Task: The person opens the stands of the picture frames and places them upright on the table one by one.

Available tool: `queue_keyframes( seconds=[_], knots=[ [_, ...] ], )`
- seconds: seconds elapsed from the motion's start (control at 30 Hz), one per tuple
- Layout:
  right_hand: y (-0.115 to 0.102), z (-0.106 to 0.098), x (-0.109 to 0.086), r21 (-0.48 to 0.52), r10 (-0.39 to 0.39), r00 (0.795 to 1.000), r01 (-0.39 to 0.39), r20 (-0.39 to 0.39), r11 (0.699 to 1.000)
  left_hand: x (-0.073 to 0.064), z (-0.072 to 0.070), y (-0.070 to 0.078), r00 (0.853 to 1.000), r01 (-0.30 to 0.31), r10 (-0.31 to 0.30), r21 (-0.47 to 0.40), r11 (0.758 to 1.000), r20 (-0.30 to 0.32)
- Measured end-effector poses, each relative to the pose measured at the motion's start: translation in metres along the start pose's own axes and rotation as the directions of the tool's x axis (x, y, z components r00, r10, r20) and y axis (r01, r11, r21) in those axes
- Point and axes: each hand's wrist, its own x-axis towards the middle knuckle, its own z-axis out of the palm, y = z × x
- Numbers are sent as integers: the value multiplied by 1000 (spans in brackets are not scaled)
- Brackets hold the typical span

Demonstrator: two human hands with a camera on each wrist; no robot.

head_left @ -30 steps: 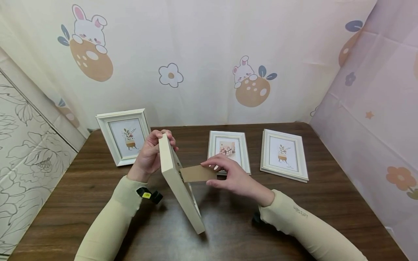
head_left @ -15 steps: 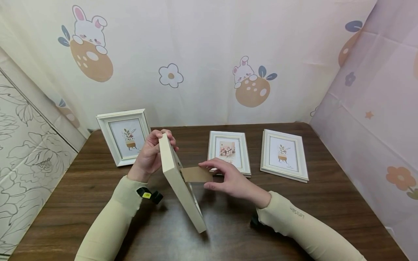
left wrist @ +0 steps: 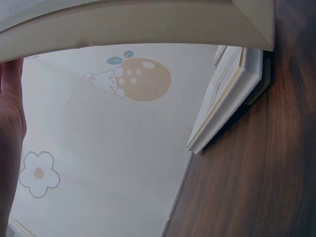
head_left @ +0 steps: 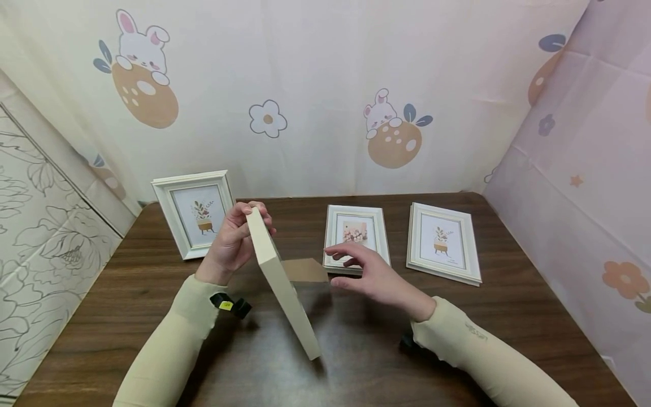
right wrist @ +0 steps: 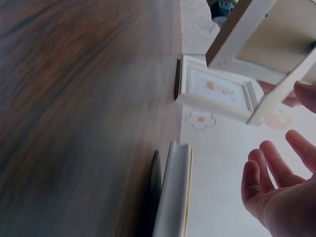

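Note:
My left hand [head_left: 235,240] grips a cream-white picture frame [head_left: 285,291] by its upper end and holds it tilted, edge toward me. From the frame's back a brown stand flap [head_left: 306,270] sticks out to the right. In the right wrist view the frame's pale back [right wrist: 274,37] and the flap [right wrist: 284,91] show. My right hand [head_left: 368,274] hovers just off the flap's free end, fingers spread and loosely bent, holding nothing. The left wrist view shows the frame's border [left wrist: 148,27] overhead, with part of my left hand [left wrist: 11,108] at the edge.
Behind the left hand a white frame with a plant picture [head_left: 200,217] stands upright. A smaller frame with a flower picture [head_left: 356,226] and another plant-picture frame [head_left: 442,243] are at the back right of the dark wooden table [head_left: 386,373]. A patterned curtain [head_left: 315,68] hangs behind.
My right hand has let go of the flap and moved slightly right, fingers opening. The flap stays swung out from the frame. The held frame has turned slightly in my left hand.

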Motion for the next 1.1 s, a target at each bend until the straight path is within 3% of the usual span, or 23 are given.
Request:
queue_keyframes(
  seconds=[0.3, 0.57, 0.7, 0.8, 1.0, 1.1],
  knots=[
    [16, -25, -16, -50, 90, 995, -92, -39, 995, -4, -9, 13, 996, -50, 60, 139, 989, -62],
    [28, -52, -29, -85, 155, 983, -163, -99, 983, -7, -12, 26, 990, -43, 72, 231, 972, -120],
    [29, -62, -33, -96, 200, 971, -213, -128, 972, -5, -9, 33, 985, -19, 71, 306, 952, -157],
    [30, -63, -34, -103, 233, 966, -245, -113, 964, -3, -7, 37, 973, 16, 69, 362, 932, -221],
    [30, -55, -37, -101, 233, 971, -237, -53, 966, 0, -5, 41, 942, 62, 91, 432, 900, -324],
    [28, -52, -40, -115, 228, 973, -230, -28, 966, 3, -4, 41, 914, 92, 113, 472, 877, -389]
  ],
)
